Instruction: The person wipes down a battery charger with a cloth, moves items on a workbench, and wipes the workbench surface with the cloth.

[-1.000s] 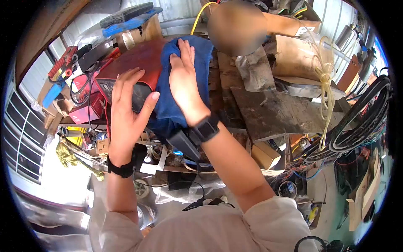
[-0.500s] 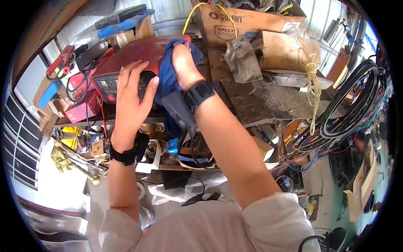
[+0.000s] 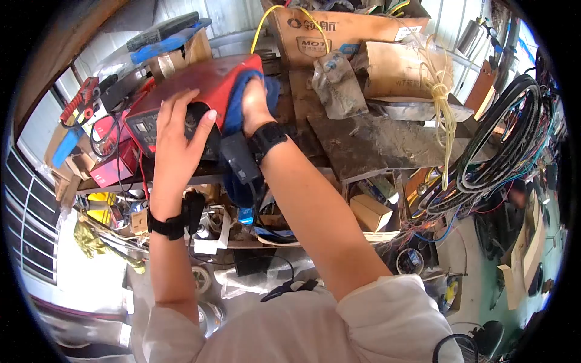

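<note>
A red metal box with a black front panel (image 3: 203, 75), perhaps a battery charger, sits on the workbench at upper left. My left hand (image 3: 177, 138) rests against its front and top edge, thumb apart and fingers stretched out. On the box's right side, my right hand (image 3: 256, 101) presses a blue cloth (image 3: 235, 115); its fingertips are hidden by the hand's back and the cloth. Part of the cloth hangs below the bench edge. Each wrist wears a black strap, and a black module (image 3: 239, 158) with a cable hangs from the right one.
Cardboard boxes (image 3: 351, 36) and a dusty plastic bag (image 3: 339, 85) lie on the bench (image 3: 369, 142) to the right. Coiled black cables (image 3: 484, 151) hang farther right. Red jumper clamps (image 3: 80, 100) are at left. Cluttered small parts fill the shelf below.
My right hand and the cloth have moved lower along the box's right side, with the hand now turned behind its edge. My left hand stays on the box. The view has shifted slightly.
</note>
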Tool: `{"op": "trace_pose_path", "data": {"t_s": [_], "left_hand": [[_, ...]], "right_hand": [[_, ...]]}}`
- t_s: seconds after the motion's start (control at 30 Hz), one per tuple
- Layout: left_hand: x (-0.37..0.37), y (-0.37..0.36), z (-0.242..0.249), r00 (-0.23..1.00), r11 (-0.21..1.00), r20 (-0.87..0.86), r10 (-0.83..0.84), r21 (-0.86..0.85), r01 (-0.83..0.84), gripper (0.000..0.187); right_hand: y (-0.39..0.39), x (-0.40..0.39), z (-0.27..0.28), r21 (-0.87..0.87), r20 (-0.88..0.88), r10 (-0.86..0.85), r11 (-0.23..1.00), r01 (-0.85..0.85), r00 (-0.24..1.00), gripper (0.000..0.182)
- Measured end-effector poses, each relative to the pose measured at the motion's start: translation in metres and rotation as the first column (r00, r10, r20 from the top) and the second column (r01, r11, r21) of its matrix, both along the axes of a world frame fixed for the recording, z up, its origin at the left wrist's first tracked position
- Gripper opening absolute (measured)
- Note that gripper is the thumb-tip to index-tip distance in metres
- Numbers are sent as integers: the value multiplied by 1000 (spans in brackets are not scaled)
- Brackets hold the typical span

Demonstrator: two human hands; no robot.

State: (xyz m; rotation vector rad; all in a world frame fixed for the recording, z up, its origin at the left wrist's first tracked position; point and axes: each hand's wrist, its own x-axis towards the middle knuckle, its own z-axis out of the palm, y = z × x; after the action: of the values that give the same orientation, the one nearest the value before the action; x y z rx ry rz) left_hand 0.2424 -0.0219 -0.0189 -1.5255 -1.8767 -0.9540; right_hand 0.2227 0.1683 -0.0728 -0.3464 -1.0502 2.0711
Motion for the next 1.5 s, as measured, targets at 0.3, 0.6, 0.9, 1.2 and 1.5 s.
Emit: {"op": "trace_pose_path", "data": {"t_s": [0.3,0.6,0.9,1.2,1.5], "left_hand": [[0,11,-3,999,996,8,36,80,-37,37],[2,6,-13,995,997,-90,41,66,-35,40],[-9,6,-4,997,1000,-79,20,22,-18,39],[-10,17,-8,1000,995,-4,-27,97,27,44],[75,-58,-120,625,927,695,-356,180,328,59]], "right_hand": [[-80,23,-17,451,255,-413,851,270,874,59],[-86,35,-16,471,164,-359,847,247,919,56],[-52,-18,-78,115,25,-89,990,85,996,57],[-86,107,-5,214,-21,-172,961,173,985,20],[-129,197,-35,911,-216,-486,211,354,847,31]]}}
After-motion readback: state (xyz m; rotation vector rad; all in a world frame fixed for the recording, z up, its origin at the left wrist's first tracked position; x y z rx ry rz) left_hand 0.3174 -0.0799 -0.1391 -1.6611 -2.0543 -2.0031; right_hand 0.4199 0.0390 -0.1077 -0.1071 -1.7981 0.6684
